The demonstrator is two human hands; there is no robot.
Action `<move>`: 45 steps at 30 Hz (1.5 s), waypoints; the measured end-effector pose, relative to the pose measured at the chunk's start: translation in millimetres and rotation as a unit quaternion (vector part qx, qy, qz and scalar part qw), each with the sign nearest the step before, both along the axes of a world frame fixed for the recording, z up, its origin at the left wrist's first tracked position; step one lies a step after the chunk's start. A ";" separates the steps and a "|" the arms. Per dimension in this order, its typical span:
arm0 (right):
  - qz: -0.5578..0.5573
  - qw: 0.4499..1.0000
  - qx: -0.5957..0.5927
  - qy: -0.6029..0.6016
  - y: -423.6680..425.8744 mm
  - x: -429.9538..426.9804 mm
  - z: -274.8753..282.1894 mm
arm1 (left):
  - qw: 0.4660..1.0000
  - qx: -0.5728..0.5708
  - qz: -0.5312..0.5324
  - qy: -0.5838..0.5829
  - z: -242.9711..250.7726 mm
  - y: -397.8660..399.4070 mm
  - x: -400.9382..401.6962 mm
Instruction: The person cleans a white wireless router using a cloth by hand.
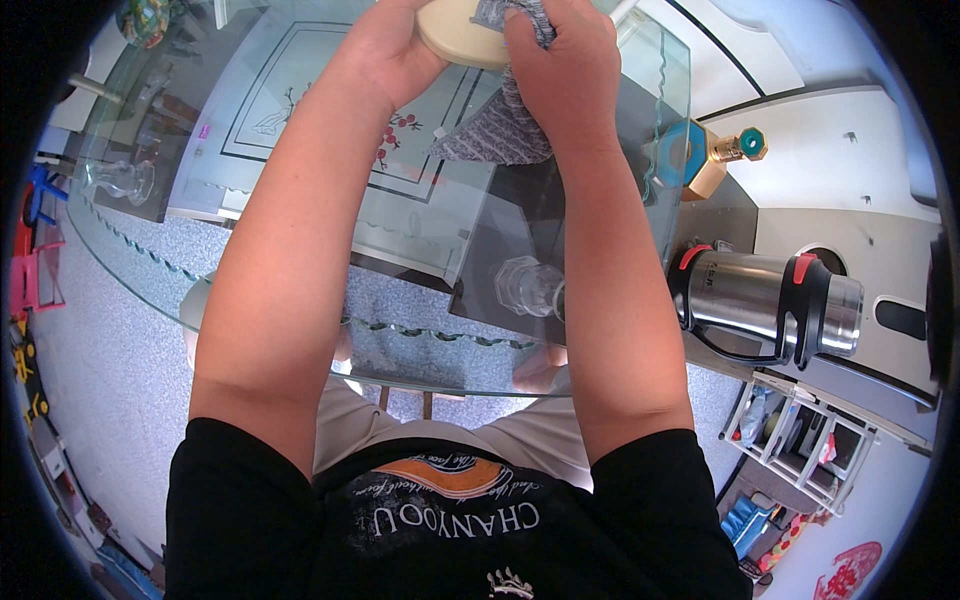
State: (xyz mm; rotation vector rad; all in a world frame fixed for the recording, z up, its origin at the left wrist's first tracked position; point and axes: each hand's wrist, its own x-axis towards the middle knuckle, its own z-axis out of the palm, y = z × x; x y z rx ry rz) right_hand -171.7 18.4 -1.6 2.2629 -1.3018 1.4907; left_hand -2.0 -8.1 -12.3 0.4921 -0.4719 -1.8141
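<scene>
At the top edge of the view, my left hand [390,56] grips the side of a cream-coloured rounded object [454,34], perhaps a lid or dish. Its far side is cut off by the picture's edge. My right hand [574,71] holds a grey marled cloth [499,127] against the object's right side. Part of the cloth hangs below that hand, ending in a point with a small white tag. Both hands are above a glass table [124,214], whose transparent top shows panels with a red blossom design underneath.
To the right stand a large steel vacuum flask [750,300] with black handle and a teal-and-gold bottle [701,157]. Clear glass vessels [529,285] show through the tabletop. A white rack [799,442] stands lower right; toys [37,262] lie along the left. The table's curved edge faces me.
</scene>
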 end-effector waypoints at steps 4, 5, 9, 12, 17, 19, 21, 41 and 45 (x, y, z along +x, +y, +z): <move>0.004 1.000 -0.002 -0.005 0.8 0.3 0.4 | 1.000 -0.006 -0.005 0.005 -0.3 0.2 -0.2; 0.004 1.000 -0.002 -0.005 0.9 0.3 1.0 | 1.000 -0.005 -0.003 0.006 -0.4 0.2 -0.3; 0.006 1.000 0.000 -0.002 1.9 0.6 2.4 | 1.000 -0.008 -0.004 0.005 0.2 0.4 -0.5; 0.007 1.000 0.001 0.000 2.1 0.4 2.7 | 1.000 -0.005 -0.003 0.008 0.8 1.0 -0.4; 0.009 1.000 -0.004 0.005 0.7 -0.3 2.2 | 1.000 -0.005 -0.007 0.007 -0.2 -0.4 -0.1; 0.010 1.000 0.000 -0.004 1.4 0.6 1.9 | 1.000 -0.004 -0.004 0.008 -0.5 -0.3 -0.4; 0.010 1.000 0.003 -0.004 2.2 0.7 2.3 | 1.000 -0.003 -0.002 0.009 -0.7 -0.4 -0.3; 0.004 1.000 -0.006 -0.002 0.5 0.1 0.1 | 1.000 0.006 0.002 0.008 -0.7 -0.3 -0.6; 0.009 1.000 0.002 0.004 0.5 -0.3 0.9 | 1.000 0.003 0.001 0.001 -0.8 -0.3 -0.5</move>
